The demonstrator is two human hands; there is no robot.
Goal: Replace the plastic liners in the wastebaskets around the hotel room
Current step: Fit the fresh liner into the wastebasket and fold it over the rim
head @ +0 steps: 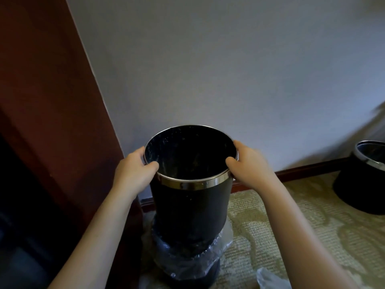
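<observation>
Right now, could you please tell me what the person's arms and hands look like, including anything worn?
The left forearm and right forearm are bare to the frame edge, with no sleeves. The left hand and right hand wear no gloves; no rings, watch or bracelet are visible.

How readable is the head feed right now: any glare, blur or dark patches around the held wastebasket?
Head view: dim overall. The held wastebasket is near black inside, bottom unreadable; its chrome rim carries a bright glare band. The lower left corner is crushed to black. The right edge near the second wastebasket is smeared.
</observation>
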